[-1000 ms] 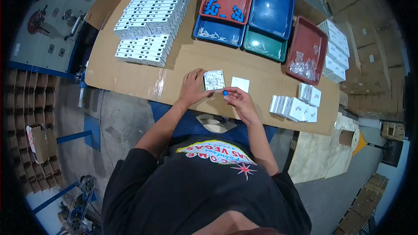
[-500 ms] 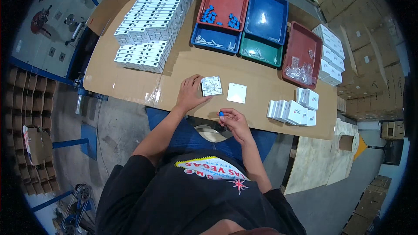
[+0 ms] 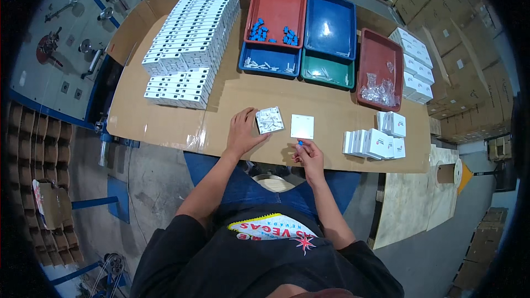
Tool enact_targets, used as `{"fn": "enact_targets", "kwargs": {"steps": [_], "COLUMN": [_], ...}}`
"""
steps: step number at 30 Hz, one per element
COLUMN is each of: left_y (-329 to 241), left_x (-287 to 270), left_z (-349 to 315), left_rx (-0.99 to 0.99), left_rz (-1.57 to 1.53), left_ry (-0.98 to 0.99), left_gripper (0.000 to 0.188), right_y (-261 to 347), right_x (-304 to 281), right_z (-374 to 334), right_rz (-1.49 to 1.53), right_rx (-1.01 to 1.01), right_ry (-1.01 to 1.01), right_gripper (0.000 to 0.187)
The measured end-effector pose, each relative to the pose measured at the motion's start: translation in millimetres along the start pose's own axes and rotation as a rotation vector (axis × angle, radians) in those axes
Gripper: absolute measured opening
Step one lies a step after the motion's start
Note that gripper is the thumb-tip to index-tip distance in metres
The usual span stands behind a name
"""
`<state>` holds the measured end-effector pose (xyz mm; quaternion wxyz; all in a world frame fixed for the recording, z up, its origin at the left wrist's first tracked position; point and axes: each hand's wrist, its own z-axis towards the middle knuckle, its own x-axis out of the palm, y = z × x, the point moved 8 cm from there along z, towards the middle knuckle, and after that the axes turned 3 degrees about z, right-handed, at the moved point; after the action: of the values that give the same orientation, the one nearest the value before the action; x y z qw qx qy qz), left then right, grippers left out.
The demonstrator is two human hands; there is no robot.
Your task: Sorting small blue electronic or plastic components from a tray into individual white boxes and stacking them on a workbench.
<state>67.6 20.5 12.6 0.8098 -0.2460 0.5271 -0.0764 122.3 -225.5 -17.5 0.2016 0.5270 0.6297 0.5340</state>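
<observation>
My left hand (image 3: 240, 134) rests on the cardboard tabletop, its fingers and thumb bracketing the left side of a square white plastic housing (image 3: 269, 120). The housing lies face up, with white and grey inner parts showing. In my right hand (image 3: 311, 161), near the table's front edge, a small blue plastic piece (image 3: 300, 143) is pinched between thumb and fingertips. Just beyond that hand a plain white square plate (image 3: 302, 127) lies flat, apart from the housing. Several similar blue pieces (image 3: 259, 31) lie in the red tray (image 3: 277, 0) at the back.
Stacked white units (image 3: 190, 33) stand at the left. Blue trays (image 3: 331, 19), a green tray (image 3: 329, 79) and a dark red tray (image 3: 380, 49) with clear plastic parts line the back. White units (image 3: 377, 143) sit at the right, near white boxes (image 3: 418, 85).
My right hand has moved a little right and closer to the white plate, with the blue piece still pinched. The left hand stays by the housing. The whole view has shifted slightly.
</observation>
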Motion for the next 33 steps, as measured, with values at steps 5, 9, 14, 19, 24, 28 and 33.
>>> {"fn": "enact_targets", "kwargs": {"steps": [5, 9, 14, 19, 24, 28, 33], "left_y": [-2, -5, -4, -5, -5, -4, -2], "left_x": [1, -2, -3, -4, -3, -2, -1], "left_z": [0, 1, 2, 5, 6, 6, 5], "left_rx": [-0.001, -0.007, -0.022, -0.025, -0.029, -0.034, -0.030], "left_rz": [-0.007, -0.026, -0.014, -0.024, -0.029, -0.024, -0.010], "left_ry": [0.003, 0.012, 0.034, 0.040, 0.049, 0.059, 0.056], "left_gripper": [0.083, 0.083, 0.083, 0.084, 0.084, 0.084, 0.083], "right_y": [-19, -29, -37, -40, -37, -36, -36], "right_x": [-9, -6, -7, -14, -12, -12, -12], "right_z": [10, 12, 15, 19, 17, 18, 18], "right_rz": [-0.149, -0.211, -0.236, -0.247, -0.262, -0.283, -0.294], "right_rx": [-0.129, -0.186, -0.190, -0.186, -0.207, -0.204, -0.206], "right_ry": [-0.011, 0.005, -0.018, -0.065, -0.076, -0.088, -0.087], "right_gripper": [0.029, 0.029, 0.030, 0.030, 0.029, 0.029, 0.029]}}
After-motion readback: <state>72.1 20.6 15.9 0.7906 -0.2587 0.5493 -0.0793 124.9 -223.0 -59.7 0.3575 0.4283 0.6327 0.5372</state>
